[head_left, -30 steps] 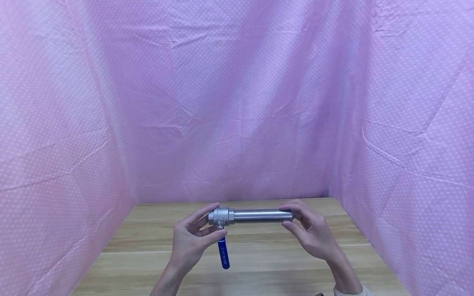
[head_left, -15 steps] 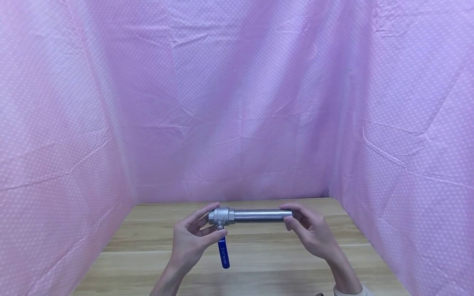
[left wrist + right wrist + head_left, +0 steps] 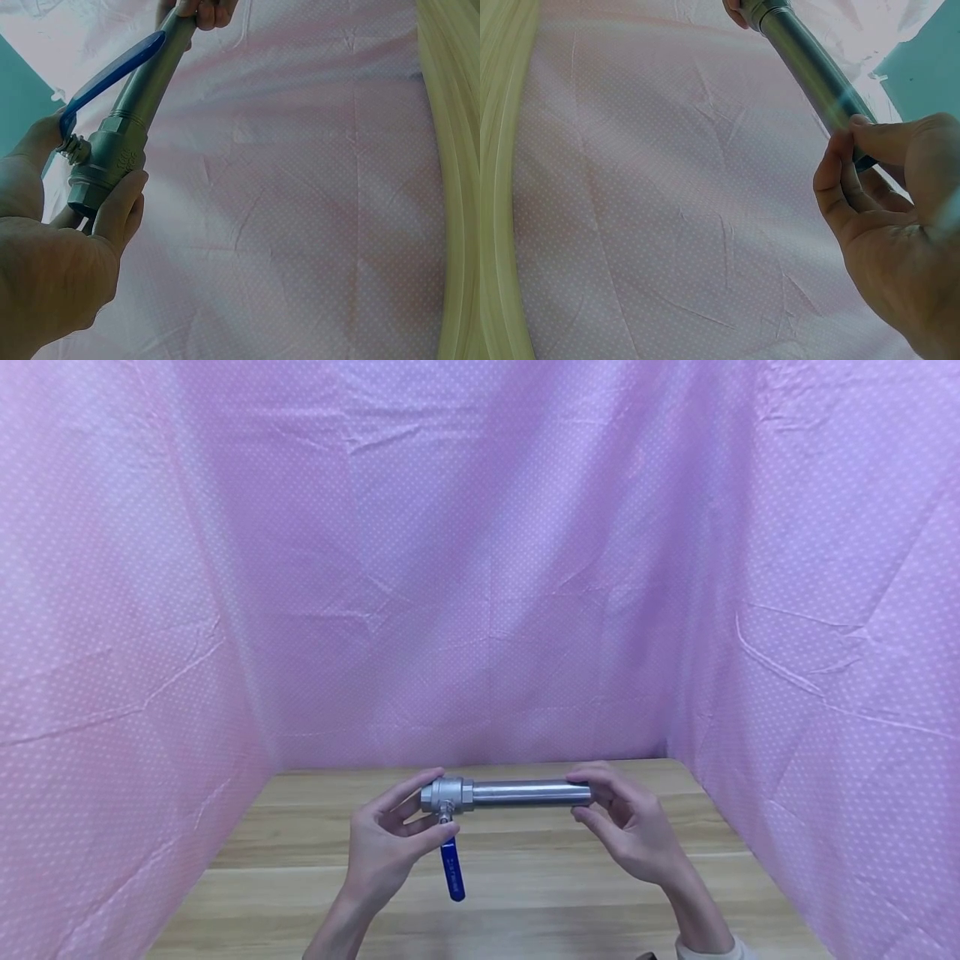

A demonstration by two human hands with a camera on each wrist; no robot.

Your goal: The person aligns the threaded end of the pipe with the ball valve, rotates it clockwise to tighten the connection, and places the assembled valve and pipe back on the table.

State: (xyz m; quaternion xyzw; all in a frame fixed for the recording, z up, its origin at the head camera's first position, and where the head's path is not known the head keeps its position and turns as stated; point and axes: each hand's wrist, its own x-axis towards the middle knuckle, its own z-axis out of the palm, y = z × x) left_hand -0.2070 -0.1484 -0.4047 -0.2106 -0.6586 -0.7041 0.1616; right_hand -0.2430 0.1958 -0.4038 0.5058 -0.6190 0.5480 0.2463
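A silver ball valve with a blue lever handle is held up by my left hand, fingers at its far side and thumb by the lever's base. From the valve's hex end a steel pipe runs straight to the right, roughly level. My right hand pinches the pipe's free end between thumb and fingers. In the left wrist view the pipe is seated in the valve body, with a few thread rings showing at the joint. The lever hangs toward me in the head view.
Below the hands lies a wood-grain table. Pink dotted cloth hangs behind it and along both sides. A small dark object pokes in at the bottom edge, close to the right sleeve.
My right thumb has shifted up onto the pipe's end and then back down to its lower side. The left hand and valve have stayed nearly in place.
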